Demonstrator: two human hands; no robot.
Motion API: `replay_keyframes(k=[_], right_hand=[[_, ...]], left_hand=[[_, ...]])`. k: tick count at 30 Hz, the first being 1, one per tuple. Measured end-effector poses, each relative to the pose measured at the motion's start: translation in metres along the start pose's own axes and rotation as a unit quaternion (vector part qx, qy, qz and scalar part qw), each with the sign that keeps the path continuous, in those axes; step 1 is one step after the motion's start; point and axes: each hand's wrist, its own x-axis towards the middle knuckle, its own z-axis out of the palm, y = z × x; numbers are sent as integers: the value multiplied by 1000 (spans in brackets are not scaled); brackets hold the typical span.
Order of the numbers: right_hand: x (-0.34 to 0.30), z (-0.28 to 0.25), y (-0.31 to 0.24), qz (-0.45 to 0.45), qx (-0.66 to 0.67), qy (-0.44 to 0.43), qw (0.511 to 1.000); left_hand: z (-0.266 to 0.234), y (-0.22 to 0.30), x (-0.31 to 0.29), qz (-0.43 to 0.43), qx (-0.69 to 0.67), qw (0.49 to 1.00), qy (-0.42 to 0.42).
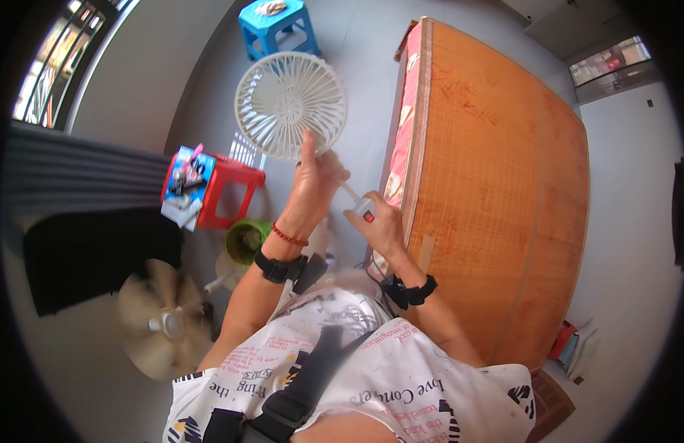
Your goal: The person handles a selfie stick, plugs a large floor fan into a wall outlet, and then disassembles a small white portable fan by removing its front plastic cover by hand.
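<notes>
While my left grip (316, 177) holds the white fan (290, 103) left of the bed (504, 184), my right grip (385, 223) clasps a red-switched white block (366, 207) | both already in hand | white stem's (349, 191) seating: I cannot tell

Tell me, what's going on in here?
A person holds a round white fan up in the left hand. The right hand, just below it, grips a small white block with a red patch. A cluttered red stool stands to the left, a bed to the right.
</notes>
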Motion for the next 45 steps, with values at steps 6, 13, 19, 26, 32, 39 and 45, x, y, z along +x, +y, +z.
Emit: replay_keyframes(k=[6,13,19,26,32,39,45], right_hand=[[91,-20,32,84,-27,40,995],[187,-81,105,279,-76,87,953],[263,-138,166,478,169,188,841],[351,-170,308,536,308,308,723],[452,-211,376,554,296,426,651],[517,-248,383,569,285,389,666],[518,-202,432,548,-73,255,793]], left_hand=[[17,47,71,-151,357,918,-83],[134,145,177,-78,294,825,-476],[229,173,241,-14,26,676,-736],[265,206,352,19,75,652,-754],[309,221,450,22,132,658,-741],[333,232,530,25,138,660,-738],[330,258,578,38,133,656,-742]])
